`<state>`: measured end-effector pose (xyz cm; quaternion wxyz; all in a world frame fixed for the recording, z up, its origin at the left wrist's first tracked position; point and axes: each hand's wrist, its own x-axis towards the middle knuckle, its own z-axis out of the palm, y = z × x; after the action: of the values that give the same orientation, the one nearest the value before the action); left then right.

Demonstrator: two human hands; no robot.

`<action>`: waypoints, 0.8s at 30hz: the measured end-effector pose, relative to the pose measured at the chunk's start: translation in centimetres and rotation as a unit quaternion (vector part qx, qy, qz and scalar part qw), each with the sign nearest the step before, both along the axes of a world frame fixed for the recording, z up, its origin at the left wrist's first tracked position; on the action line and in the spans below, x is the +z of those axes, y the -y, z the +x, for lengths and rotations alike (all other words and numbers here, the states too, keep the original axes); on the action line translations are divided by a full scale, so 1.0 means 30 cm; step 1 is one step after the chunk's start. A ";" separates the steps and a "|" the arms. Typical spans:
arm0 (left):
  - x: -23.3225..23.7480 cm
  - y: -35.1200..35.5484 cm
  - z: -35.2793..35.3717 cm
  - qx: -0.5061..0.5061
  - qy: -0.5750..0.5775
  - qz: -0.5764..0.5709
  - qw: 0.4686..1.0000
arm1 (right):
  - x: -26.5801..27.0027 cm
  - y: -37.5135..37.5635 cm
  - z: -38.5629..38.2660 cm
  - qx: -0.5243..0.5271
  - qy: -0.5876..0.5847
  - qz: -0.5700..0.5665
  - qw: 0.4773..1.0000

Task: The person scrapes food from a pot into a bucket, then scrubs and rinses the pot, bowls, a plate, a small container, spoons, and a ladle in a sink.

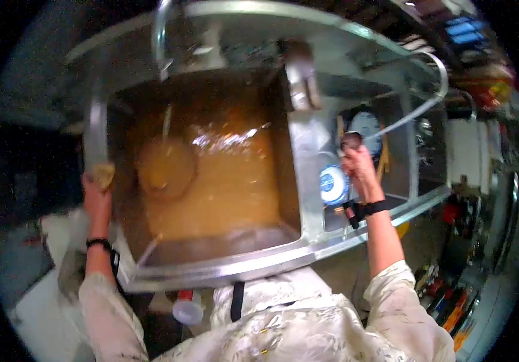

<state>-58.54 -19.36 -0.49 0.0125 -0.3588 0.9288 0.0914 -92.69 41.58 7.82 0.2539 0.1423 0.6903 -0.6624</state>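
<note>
My left hand (96, 199) is closed around a yellowish sponge (102, 175) at the left rim of a large metal sink basin (229, 271). Brownish water (235, 187) fills that basin, and a round thing (166, 169) shows dimly in it. Over the smaller right basin, my right hand (363, 175) grips the dark end (351, 140) of a pale, curved hose (410, 114); its details are blurred. Just left of this hand sits a blue-and-white bowl (334, 184). Beyond it lies a blue-and-white dish (366, 125), with wooden sticks (383, 160) beside it.
A metal divider (307, 175) separates the two basins. One metal faucet (161, 42) hangs over the big basin's back edge. A white round container (187, 311) is below the front rim. Cluttered items (452, 308) stand at the lower right.
</note>
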 end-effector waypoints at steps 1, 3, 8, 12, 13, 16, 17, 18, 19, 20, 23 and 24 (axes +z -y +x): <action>0.002 -0.001 -0.003 0.012 -0.024 0.020 0.999 | -0.086 -0.040 -0.020 -0.006 -0.012 0.027 1.000; 0.037 -0.036 -0.023 0.076 -0.039 0.019 0.996 | -0.336 -0.250 -0.105 0.244 -0.121 0.230 0.934; -0.008 -0.013 0.031 0.016 -0.006 -0.072 0.997 | -0.536 -0.178 -0.152 0.076 0.227 0.185 0.953; -0.024 0.010 0.026 -0.003 -0.012 -0.090 0.996 | -0.627 -0.146 -0.225 0.102 0.211 0.152 0.960; -0.028 0.012 0.024 0.012 -0.012 -0.082 0.996 | -0.557 -0.064 -0.188 0.066 0.175 0.116 0.976; -0.147 0.080 0.070 -0.044 -0.036 -0.085 0.995 | -0.454 0.018 -0.128 0.075 0.064 0.169 0.981; -0.199 0.152 0.118 -0.119 0.027 -0.104 0.987 | -0.516 -0.077 -0.134 0.040 0.127 0.088 0.987; -0.082 0.048 0.052 0.000 -0.011 -0.026 1.000 | -0.433 -0.013 -0.087 0.007 0.133 0.055 0.990; -0.077 0.035 0.053 0.011 -0.019 -0.042 0.999 | -0.434 -0.026 -0.069 0.033 0.110 0.066 0.991; -0.087 0.051 0.058 0.023 -0.024 -0.060 0.998 | -0.444 -0.040 -0.059 0.061 0.089 0.076 0.991; -0.036 0.051 0.085 0.025 -0.016 -0.066 0.997 | -0.104 0.094 0.060 0.043 0.097 0.036 0.994; -0.059 0.085 0.110 0.033 0.015 -0.061 0.997 | -0.059 0.097 0.073 0.063 0.075 0.046 0.994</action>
<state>-55.24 -21.90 -2.25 0.0013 -0.3903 0.9202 0.0292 -90.51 38.67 6.06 0.3396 0.1596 0.7065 -0.6001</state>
